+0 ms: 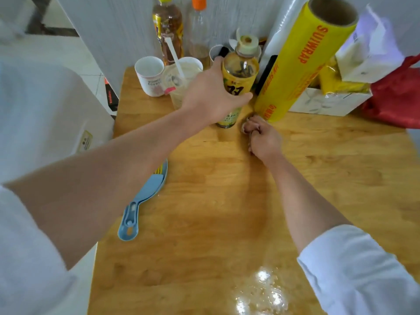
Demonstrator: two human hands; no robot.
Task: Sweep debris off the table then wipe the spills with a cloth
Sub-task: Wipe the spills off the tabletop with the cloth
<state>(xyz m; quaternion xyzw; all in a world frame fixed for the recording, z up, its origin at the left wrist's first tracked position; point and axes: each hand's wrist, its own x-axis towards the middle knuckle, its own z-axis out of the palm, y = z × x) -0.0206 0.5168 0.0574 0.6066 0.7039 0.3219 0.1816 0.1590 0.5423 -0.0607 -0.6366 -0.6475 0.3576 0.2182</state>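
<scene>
Both hands are busy near the top middle of the frame. Going from the left, a blue plastic dustpan with its brush [143,198] lies at the left edge of the wooden table [341,178], and nobody is touching it. Next, the left hand [211,96] wraps its fingers around a yellow-labelled drink bottle [241,80], which looks tilted and lifted a little. Just right of it, the right hand [263,139] is curled into a fist, pressing a small scrunched-up pinkish cloth [248,126] on the table beside the bottom of a big yellow roll of cling wrap [302,62]. I can't see any crumbs on the wood, so the sweeping looks done. Wiping seems to be going on under the bottle. A shiny wet patch [261,292] at the bottom of the frame probably needs wiping too.
</scene>
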